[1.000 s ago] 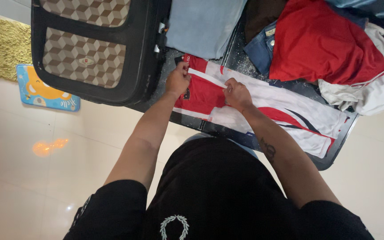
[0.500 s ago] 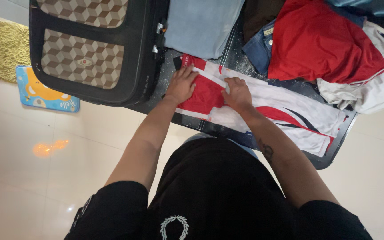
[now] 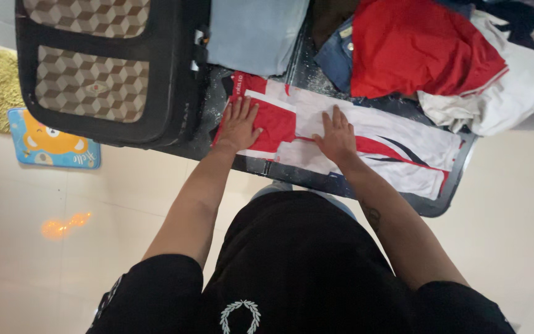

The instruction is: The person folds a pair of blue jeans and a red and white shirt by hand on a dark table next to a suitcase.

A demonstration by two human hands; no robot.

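The red-and-white jersey (image 3: 341, 139) lies spread on the dark table (image 3: 449, 192) beside the open suitcase (image 3: 174, 74). Left hand (image 3: 240, 124) and right hand (image 3: 339, 135) press flat on it, fingers spread, smoothing; a fold likely comes next.

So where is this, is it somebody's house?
Probably a room at home. Clothes are heaped on a dark glass table, an open suitcase sits beside them, and small mats lie on the pale tiled floor.
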